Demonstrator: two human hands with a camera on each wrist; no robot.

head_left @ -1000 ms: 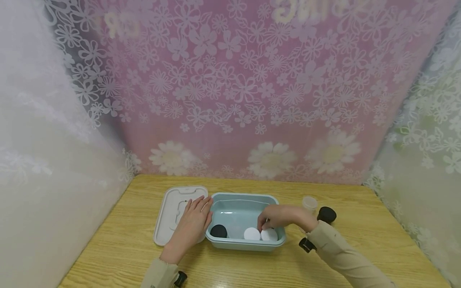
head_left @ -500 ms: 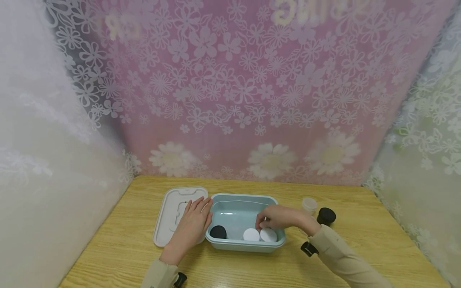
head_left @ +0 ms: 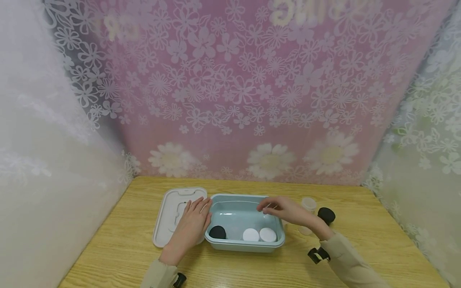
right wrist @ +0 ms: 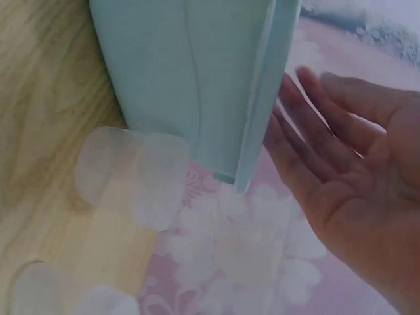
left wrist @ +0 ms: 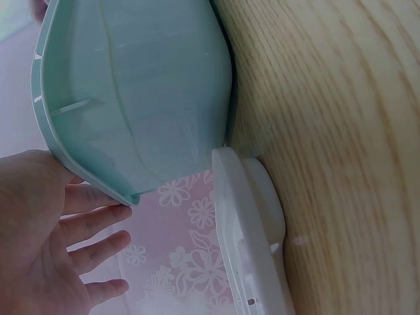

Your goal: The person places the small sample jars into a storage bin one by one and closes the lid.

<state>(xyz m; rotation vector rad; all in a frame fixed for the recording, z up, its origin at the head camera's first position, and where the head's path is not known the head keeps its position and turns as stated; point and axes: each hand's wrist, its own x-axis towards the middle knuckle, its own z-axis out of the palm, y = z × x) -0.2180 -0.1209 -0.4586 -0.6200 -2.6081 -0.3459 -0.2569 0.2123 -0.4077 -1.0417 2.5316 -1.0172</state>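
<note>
A light blue plastic box (head_left: 245,245) stands open in the middle of the table. Inside it, along the near side, are a black round-topped thing (head_left: 217,232) at left and two white round-topped things, one white top (head_left: 251,235) beside another white top (head_left: 268,235). My left hand (head_left: 194,220) touches the box's left rim with its fingers extended, as the left wrist view also shows at the rim (left wrist: 65,154). Over the box's right side hovers my right hand (head_left: 284,210), fingers loosely bent and holding nothing; its palm (right wrist: 354,170) faces the rim in the right wrist view.
A pale lid (head_left: 165,216) lies left of the box, partly under the left hand. Right of the box stand small translucent jars, including one translucent jar (head_left: 308,203) near a black-topped thing (head_left: 326,215). A floral curtain (head_left: 230,100) hangs behind the wooden table (head_left: 223,272).
My right hand has let go of the rightmost white-topped thing and risen up and away from it. That thing stays in the box. The left hand keeps its place.
</note>
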